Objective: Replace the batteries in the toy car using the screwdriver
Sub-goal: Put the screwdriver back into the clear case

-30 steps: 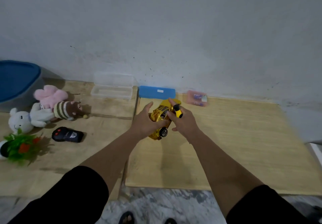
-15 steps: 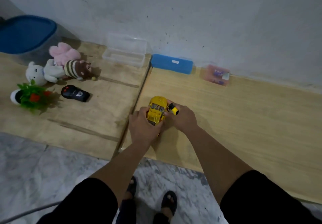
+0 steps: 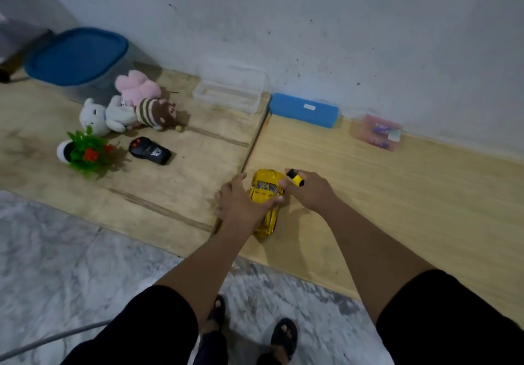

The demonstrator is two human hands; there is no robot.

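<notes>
The shiny yellow toy car (image 3: 266,191) stands upright on its wheels on the wooden platform (image 3: 397,200), near the seam between two boards. My left hand (image 3: 241,203) lies over its left side and roof, fingers wrapped on it. My right hand (image 3: 309,191) is closed around the screwdriver (image 3: 295,178); only its yellow and black handle end sticks out above the fist, beside the car's right front. The screwdriver's tip is hidden.
A black remote control (image 3: 149,150) lies to the left, with a small potted plant (image 3: 85,153) and plush toys (image 3: 130,109) behind it. Along the wall stand a blue-lidded tub (image 3: 76,55), a clear box (image 3: 229,89), a blue case (image 3: 303,110) and a pink box (image 3: 377,132). Marble floor lies below the platform.
The car came down from mid-air onto the platform and now rests on its wheels. My view tilted down, showing the floor and my feet. Both hands kept their hold.
</notes>
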